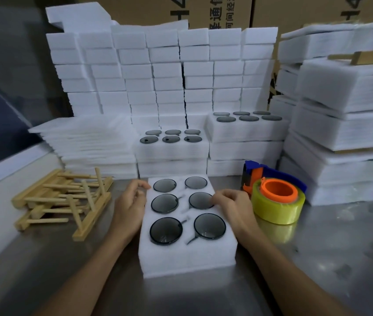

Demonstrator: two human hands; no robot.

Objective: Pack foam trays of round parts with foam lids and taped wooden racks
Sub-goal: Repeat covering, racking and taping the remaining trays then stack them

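- At the middle of the steel worktop (318,258) lay the foam tray (187,254), six dark round parts (166,230) seated in its wells, with no lid on it yet.
- The left hand (130,206) rested against the tray's left edge, its fingers loosely curled and holding nothing that could be made out.
- The right hand (233,207) lay on the tray's right side, fingertips bent down beside the middle-right well; whether they pinched the foam or merely pressed it could not be told.
- The step in hand looked like squaring the tray before covering it, so both hands would do best to steady the foam walls and keep off the parts' faces.
- The thin foam lids (85,137) stood stacked behind on the left; one should be laid flush, all four edges matched.
- The wooden racks (62,199) lay in a loose heap to the left, and the tape dispenser (276,197) sat just beside the right hand, both near for the binding to follow.
- Foam dents easily, so a light, even grip seemed wise.
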